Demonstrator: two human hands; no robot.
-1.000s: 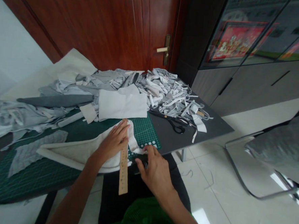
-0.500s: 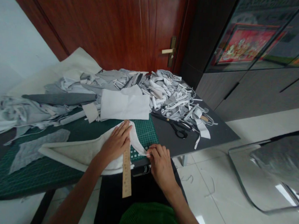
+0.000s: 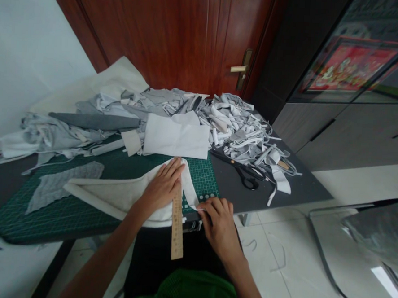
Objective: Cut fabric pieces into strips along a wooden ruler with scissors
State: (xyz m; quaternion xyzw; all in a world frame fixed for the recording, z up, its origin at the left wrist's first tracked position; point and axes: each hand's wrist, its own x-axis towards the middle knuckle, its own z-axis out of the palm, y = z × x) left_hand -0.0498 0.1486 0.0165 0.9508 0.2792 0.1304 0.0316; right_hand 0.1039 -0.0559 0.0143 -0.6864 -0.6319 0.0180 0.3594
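Observation:
My left hand [image 3: 164,181] lies flat with its fingers stretched out. It presses on a cream fabric piece [image 3: 122,193] and on the upper part of a wooden ruler [image 3: 177,228]. The ruler's lower end sticks out past the table's front edge. My right hand [image 3: 219,220] is closed in a pinch on the end of a narrow white fabric strip [image 3: 190,186], which runs down to it from the ruler's top end. Under the fabric lies a green cutting mat [image 3: 202,176]. The strip's tip is hidden in my right fingers.
A folded white cloth [image 3: 176,138] lies just behind my left hand. Black scissors [image 3: 249,181] rest to the right, before a heap of grey and white scraps [image 3: 234,119]. A grey fabric piece [image 3: 64,183] lies at left. A chair [image 3: 327,260] stands at right.
The white strip now runs straighter between the ruler and my right hand, where it curved before. My left hand stays pressed on the ruler. The whole view has shifted a little.

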